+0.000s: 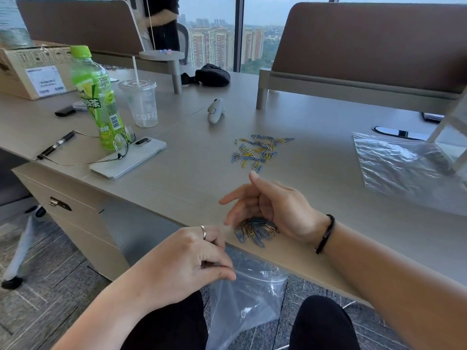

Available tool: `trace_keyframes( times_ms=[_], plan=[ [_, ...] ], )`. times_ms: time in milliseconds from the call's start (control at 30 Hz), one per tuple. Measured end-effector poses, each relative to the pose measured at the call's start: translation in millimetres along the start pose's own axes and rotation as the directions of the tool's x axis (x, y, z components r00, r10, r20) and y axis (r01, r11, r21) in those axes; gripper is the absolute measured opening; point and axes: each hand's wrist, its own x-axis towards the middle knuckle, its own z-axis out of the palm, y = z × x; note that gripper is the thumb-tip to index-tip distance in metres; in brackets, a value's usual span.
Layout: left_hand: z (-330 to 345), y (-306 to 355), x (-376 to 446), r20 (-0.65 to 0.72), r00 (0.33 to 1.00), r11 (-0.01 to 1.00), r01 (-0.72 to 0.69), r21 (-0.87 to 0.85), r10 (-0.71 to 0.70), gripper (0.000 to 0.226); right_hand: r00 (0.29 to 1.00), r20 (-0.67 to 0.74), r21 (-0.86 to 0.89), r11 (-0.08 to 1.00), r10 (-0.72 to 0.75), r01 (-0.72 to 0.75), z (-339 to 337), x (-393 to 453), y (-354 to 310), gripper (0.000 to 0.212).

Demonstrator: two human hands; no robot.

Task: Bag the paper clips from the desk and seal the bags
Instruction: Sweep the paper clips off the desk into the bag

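Below the bench (177,188) edge, the left hand (187,261) pinches a bag (242,304) mouth; right hand (267,208), fingers loosely curled, rakes clips (255,231). Windows (209,34) show towers.

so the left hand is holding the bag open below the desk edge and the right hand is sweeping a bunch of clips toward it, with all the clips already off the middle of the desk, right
Not quite. The left hand does hold the bag below the desk edge, and the right hand cups a bunch of clips at the edge, but the head view shows a scattered pile of clips in the middle of the desk.
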Motion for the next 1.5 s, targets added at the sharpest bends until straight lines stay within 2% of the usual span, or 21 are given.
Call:
trace_keyframes(
  times_ms=[67,167,300,567,800,1367,1500],
  plan=[
    [1.0,-0.1,0.0,-0.003,1.000,1.000,-0.001,0.002,0.001,0.012,0.995,-0.102,0.050,0.999,-0.002,0.007,-0.4,0.7,1.1,0.068],
    [1.3,0.1,-0.4,-0.008,1.000,1.000,0.000,-0.011,0.000,0.014,0.981,-0.192,-0.032,0.999,-0.024,0.018,5.5,3.5,3.3,0.069],
    [1.7,0.7,-1.5,-0.010,1.000,0.999,0.001,-0.032,-0.001,0.014,0.987,-0.161,-0.079,0.997,-0.011,-0.001,24.6,-2.3,6.5,0.071],
    [1.7,4.1,-0.9,-0.003,1.000,0.999,-0.021,-0.035,0.021,0.009,0.989,-0.143,0.074,0.997,0.023,-0.013,37.1,-13.1,7.7,0.077],
    [-0.6,6.2,-1.4,-0.004,1.000,0.999,-0.031,-0.031,0.031,0.007,0.991,-0.113,0.177,0.983,0.073,-0.052,41.6,-22.2,8.7,0.071],
    [1.0,5.7,-2.5,-0.022,0.998,0.998,-0.066,-0.022,0.066,0.009,0.973,-0.223,0.091,0.995,0.067,-0.047,48.5,-27.8,10.4,0.066],
    [3.6,4.0,-4.4,-0.042,0.998,0.998,-0.051,-0.028,0.049,0.009,0.967,-0.226,0.183,0.980,0.117,-0.076,49.3,-31.9,8.4,0.066]
  ],
)
